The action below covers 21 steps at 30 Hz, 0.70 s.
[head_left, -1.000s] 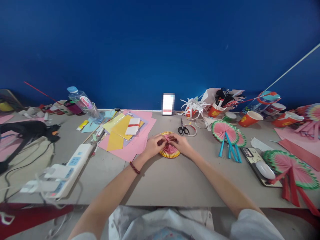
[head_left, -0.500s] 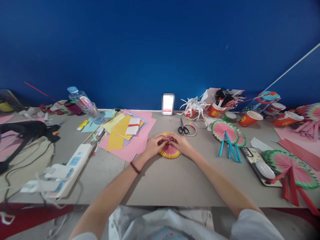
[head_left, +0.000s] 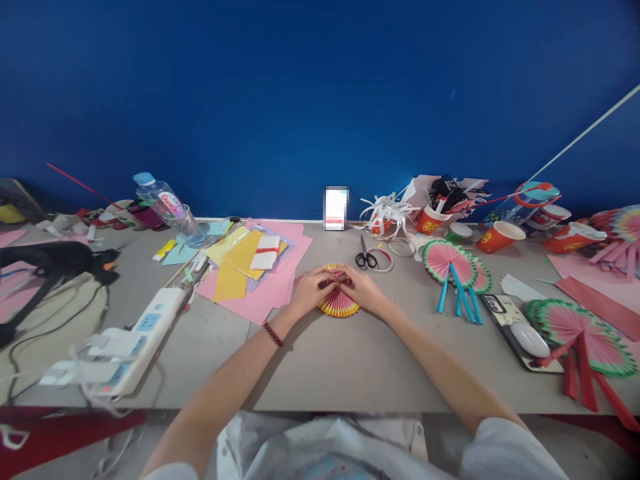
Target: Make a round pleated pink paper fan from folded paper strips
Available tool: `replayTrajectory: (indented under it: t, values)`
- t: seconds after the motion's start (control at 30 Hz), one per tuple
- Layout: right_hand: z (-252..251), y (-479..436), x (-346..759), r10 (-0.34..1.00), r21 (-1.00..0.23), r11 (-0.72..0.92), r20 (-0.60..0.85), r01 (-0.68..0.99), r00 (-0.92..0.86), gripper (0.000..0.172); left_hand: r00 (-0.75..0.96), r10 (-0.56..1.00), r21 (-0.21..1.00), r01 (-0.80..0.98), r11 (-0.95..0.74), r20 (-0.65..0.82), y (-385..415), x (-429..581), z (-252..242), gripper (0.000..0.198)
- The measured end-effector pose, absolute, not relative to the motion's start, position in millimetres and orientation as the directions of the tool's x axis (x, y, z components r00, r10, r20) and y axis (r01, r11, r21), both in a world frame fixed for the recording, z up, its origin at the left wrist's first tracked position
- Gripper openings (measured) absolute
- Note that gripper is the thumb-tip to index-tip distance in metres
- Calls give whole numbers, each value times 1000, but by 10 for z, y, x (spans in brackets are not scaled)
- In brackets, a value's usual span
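A round pleated paper fan (head_left: pixel 339 304), pink with a yellow rim, lies on the grey table in front of me. Over its left part is my left hand (head_left: pixel 313 289), fingers curled and pressed on the pleats near the centre. From the right, my right hand (head_left: pixel 361 288) grips the fan near its middle too, its fingertips close to those of the left. The hands cover the sides and much of the centre. Black scissors (head_left: pixel 366 259) lie just beyond my right hand, beside a roll of tape (head_left: pixel 384 261).
Pink paper sheets (head_left: pixel 295 257), a power strip (head_left: pixel 150 333) and a bottle (head_left: pixel 173 208) are at left. Finished-looking fans (head_left: pixel 450 263), a phone (head_left: pixel 505 333) with a mouse (head_left: pixel 530 339), and paper cups (head_left: pixel 501 237) are at right. A blurred upright screen (head_left: pixel 335 208) stands at the back.
Both hands have shifted very slightly over the fan, the left one a little to the right. The fan stays in place.
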State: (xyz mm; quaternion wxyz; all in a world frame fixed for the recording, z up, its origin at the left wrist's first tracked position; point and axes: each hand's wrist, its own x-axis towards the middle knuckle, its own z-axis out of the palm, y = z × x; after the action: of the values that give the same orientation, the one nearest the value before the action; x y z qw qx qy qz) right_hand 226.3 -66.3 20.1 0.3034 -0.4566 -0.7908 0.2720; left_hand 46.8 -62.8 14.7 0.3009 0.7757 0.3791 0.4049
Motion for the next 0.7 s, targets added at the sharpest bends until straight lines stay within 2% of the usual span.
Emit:
replayTrajectory:
  t: [0.33, 0.53, 0.7]
  values:
    - [163, -649, 2268, 901, -810, 384, 224, 443, -370, 34, 275, 914, 908, 216, -361, 298, -551, 375, 95, 22]
    - [142, -638, 2267, 916, -850, 336, 195, 407, -350, 33, 391, 891, 878, 312, -363, 230, -571, 349, 130, 17]
    - [106, -616, 2279, 910, -852, 352, 215, 388, -354, 33, 440, 869, 755, 485, -442, 226, -609, 333, 176, 14]
